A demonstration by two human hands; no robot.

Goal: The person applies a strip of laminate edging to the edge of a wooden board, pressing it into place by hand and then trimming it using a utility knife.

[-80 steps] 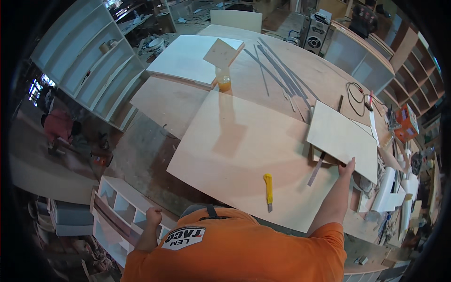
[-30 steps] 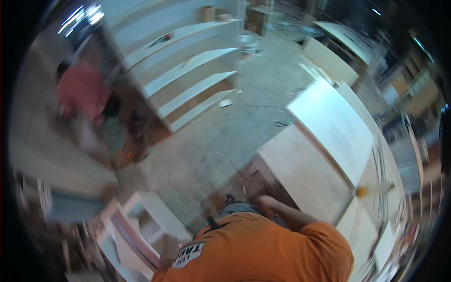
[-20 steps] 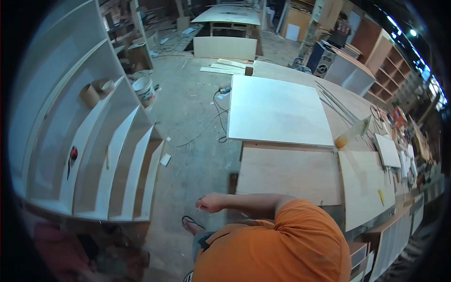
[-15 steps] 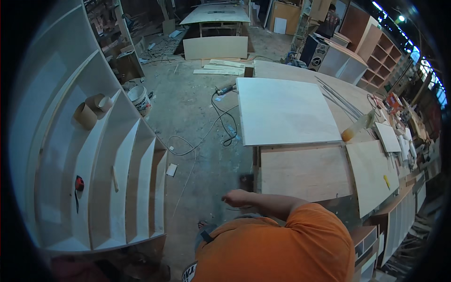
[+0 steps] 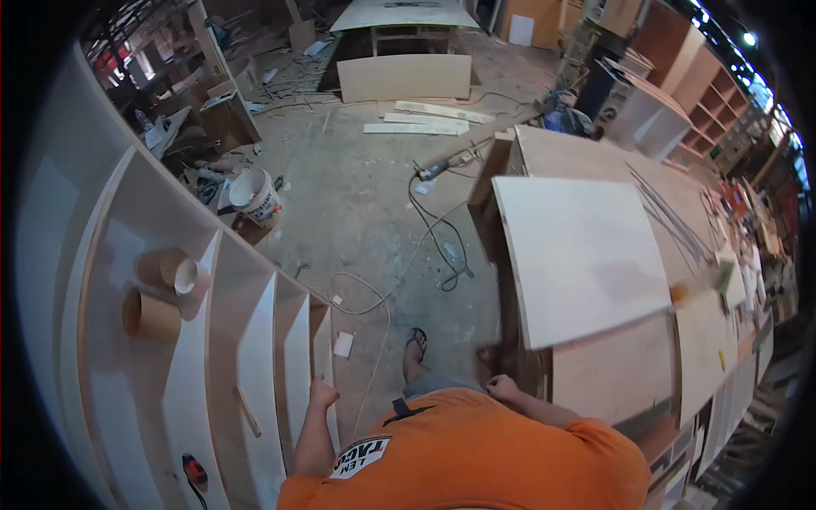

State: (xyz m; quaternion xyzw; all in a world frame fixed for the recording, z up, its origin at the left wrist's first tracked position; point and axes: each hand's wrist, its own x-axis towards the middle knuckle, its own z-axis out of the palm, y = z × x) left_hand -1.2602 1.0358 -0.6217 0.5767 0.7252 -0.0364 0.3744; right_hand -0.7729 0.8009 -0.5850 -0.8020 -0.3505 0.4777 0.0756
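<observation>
My left hand [image 5: 321, 393] is at the front edge of the white shelf unit [image 5: 263, 365] lying on the left, its fingers closed over the edge and partly hidden. My right hand [image 5: 503, 388] is curled into a loose fist close to my waist, beside the workbench, with nothing visible in it. Inside the shelf unit are brown cardboard tubes [image 5: 151, 315], a thin wood strip [image 5: 248, 412] and a red and black tape measure [image 5: 195, 470]. A white panel [image 5: 582, 255] lies on the workbench to the right, over a bare plywood sheet [image 5: 612, 361].
A white bucket [image 5: 255, 197] stands beyond the shelf unit. Cables [image 5: 446, 246] and a power tool [image 5: 438, 167] lie on the floor ahead. Farther off are loose boards [image 5: 416, 127] and a low table [image 5: 404, 14]. Thin rods [image 5: 671, 219] rest on the bench.
My left hand has come into view at the shelf unit's edge. My right hand has drawn back toward my waist. The view has shifted, bringing the shelf unit and bench lower.
</observation>
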